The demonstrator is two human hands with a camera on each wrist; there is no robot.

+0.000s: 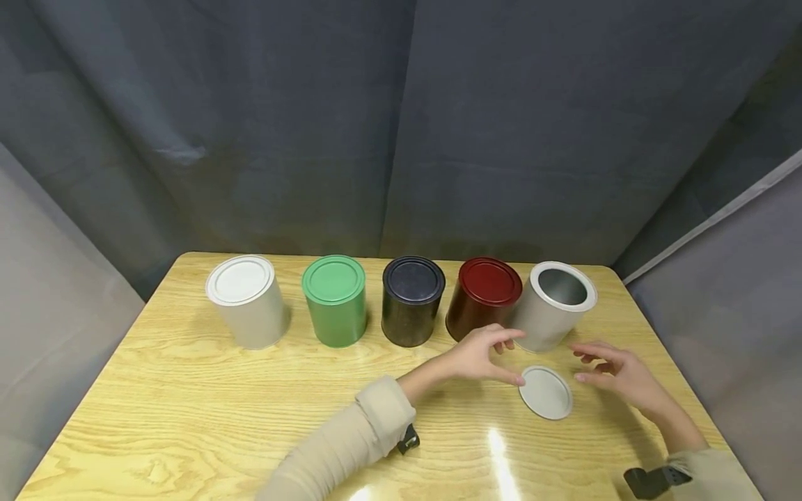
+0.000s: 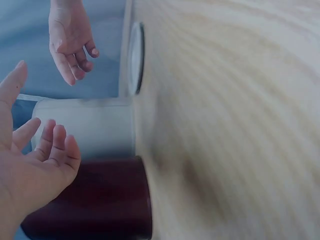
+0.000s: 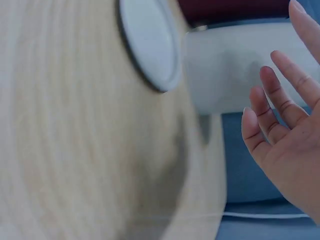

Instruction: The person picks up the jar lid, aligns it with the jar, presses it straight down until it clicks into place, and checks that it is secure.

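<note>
An uncovered white can (image 1: 544, 321) stands at the right end of a row of cans, its dark inside showing through the top. On the wood in front of it lies a round white lid (image 1: 546, 393). My left hand (image 1: 482, 355) is held in the air just left of the lid, thumb and fingers spread apart, nothing in them. To the right of the lid hovers my right hand (image 1: 617, 376), its fingers relaxed and holding nothing. In the left wrist view, the left hand (image 2: 37, 167) overlaps the dark red can (image 2: 100, 200). The right wrist view has the right hand (image 3: 290, 120) beside the white can (image 3: 240, 65).
Further left stand more lidded cans: dark red (image 1: 484, 299), black (image 1: 411, 306), green (image 1: 336, 306) and white (image 1: 250, 306). The wooden table (image 1: 207, 417) ends behind them at a dark grey curtain (image 1: 301, 139). A lighter cloth (image 1: 733, 299) hangs at the right side.
</note>
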